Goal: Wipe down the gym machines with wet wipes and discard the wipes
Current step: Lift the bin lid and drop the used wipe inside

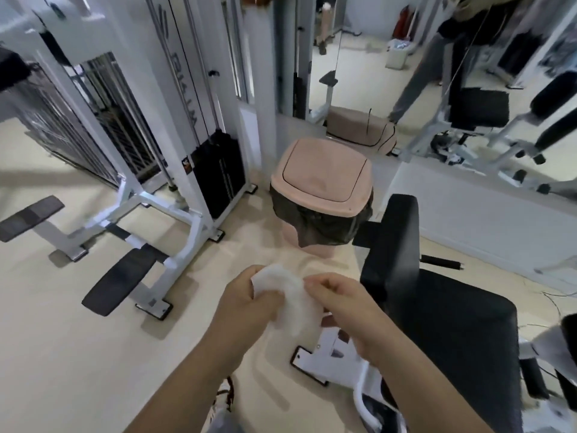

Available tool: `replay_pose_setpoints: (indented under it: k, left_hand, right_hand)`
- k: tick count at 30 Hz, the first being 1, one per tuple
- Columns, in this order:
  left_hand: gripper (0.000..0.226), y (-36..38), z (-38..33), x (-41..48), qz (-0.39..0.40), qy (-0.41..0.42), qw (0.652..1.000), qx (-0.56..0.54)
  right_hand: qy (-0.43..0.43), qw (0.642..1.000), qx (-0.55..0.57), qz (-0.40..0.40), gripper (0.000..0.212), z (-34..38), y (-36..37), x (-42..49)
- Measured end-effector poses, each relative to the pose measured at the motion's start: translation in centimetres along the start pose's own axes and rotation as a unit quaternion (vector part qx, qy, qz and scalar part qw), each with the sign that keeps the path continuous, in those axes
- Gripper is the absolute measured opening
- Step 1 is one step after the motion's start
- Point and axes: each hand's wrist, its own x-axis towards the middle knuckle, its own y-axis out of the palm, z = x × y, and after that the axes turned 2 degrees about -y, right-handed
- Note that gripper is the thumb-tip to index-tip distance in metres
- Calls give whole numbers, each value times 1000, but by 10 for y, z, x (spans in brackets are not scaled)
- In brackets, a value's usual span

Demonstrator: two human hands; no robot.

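A crumpled white wet wipe (292, 303) hangs between both my hands in the lower middle of the head view. My left hand (246, 303) grips its left side with curled fingers. My right hand (346, 310) pinches its right edge. Straight ahead on the floor stands a pink bin (323, 179) with a swing lid that is down and a black liner bag hanging out under the lid. A black padded machine seat (452, 332) with a white frame sits to my right. A white cable machine (175, 126) with a black weight stack stands at the left.
Black foot pads (120, 281) on a white frame jut out over the cream floor at the left. A wall mirror (437, 73) behind the bin reflects more machines and a person's legs. The seat's white base plate (324, 360) lies just below my hands.
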Motion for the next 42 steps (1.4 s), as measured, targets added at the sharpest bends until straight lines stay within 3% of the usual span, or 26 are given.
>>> replay_pose_setpoints:
  k: [7,11,15,21,25,29,33,38,42]
  left_hand:
    - [30,-58,-38,128,134,27,988,70]
    - [23,-47,-57,188,195,35,977,82]
    - [16,-25,-67,249,262,-11,962,75]
    - [16,-1,-90,345,263,-56,961,60]
    - [12,10,-107,402,245,-48,962,110]
    - [5,29,-110,471,226,-60,960,155]
    - [37,57,-88,570,207,-58,954,210]
    - [23,104,-53,675,270,-7,890,367]
    - [35,136,-19,747,316,30,810,493]
  right_hand:
    - [4,991,91,-98,24,42,62,90]
    - [-14,979,27,-201,29,64,54,120]
    - [-35,969,-45,-242,29,78,27,163]
    - [-2,974,41,-225,24,105,-12,254]
    - [27,959,140,-244,9,127,-31,302]
    - [64,944,139,-293,18,132,-67,354]
    - [110,933,146,-310,21,126,-94,419]
    - [157,928,150,-302,19,117,-120,502]
    - [201,920,130,-311,21,101,-148,562]
